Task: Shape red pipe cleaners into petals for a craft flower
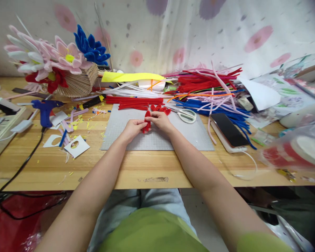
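Observation:
Both hands meet over the grey cutting mat, fingers closed on a red pipe cleaner piece bent into a petal-like loop. My left hand pinches its lower left side. My right hand grips it from the upper right. Behind my right fingers lie several red fuzzy loops, partly hidden. Scissors with pale handles rest on the mat to the right. A bundle of straight red pipe cleaners lies along the mat's back edge.
A blue glue gun stands at left near paper squares with holes and scraps. Fuzzy flowers rise at back left. Right of the mat are blue pipe cleaners, a phone and a bagged cup.

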